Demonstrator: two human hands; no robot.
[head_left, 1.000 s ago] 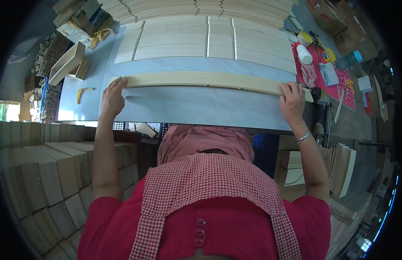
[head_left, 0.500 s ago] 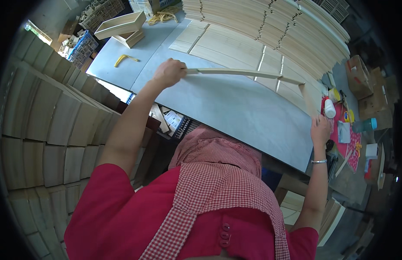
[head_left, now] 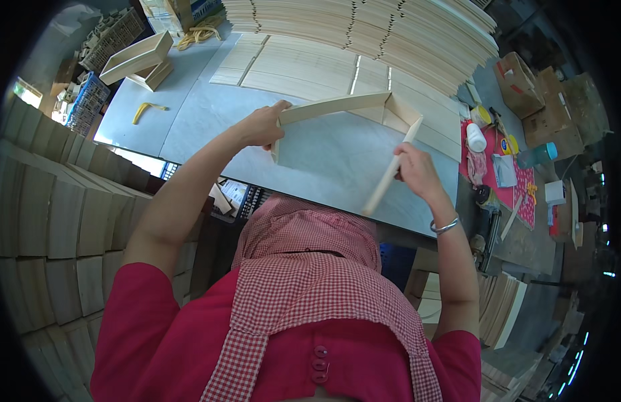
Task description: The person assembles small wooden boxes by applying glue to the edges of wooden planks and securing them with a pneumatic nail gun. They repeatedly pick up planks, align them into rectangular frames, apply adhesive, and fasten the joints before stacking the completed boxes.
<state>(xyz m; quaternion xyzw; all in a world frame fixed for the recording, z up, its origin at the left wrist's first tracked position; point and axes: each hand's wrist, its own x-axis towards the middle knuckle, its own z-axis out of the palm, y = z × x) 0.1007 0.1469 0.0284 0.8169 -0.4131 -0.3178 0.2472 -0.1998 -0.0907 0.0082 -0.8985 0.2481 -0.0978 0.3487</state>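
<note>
A jointed strip of thin pale wood (head_left: 336, 105) stands on edge above the grey tabletop (head_left: 310, 149), bent at its joints into an unclosed frame. My left hand (head_left: 262, 125) grips it at the left corner, where a short end piece hangs down. On the other side, my right hand (head_left: 418, 173) is closed around the near right section, whose slightly blurred free end points toward me. Behind the strip, flat wooden panels (head_left: 297, 63) lie side by side. A tall stack of similar jointed strips (head_left: 431, 40) rests at the back.
Two shallow wooden boxes (head_left: 138, 57) and a yellow curved object (head_left: 142, 111) sit at the table's left. To the right, a white bottle (head_left: 476, 138) stands on pink cloth, near a teal-lidded jar (head_left: 538, 155). Stacked wooden pieces (head_left: 62, 208) line my left side.
The strip, nearly straight along its long part before, is now folded at several corners. My right hand has moved left, and the left end piece now bends toward me.
</note>
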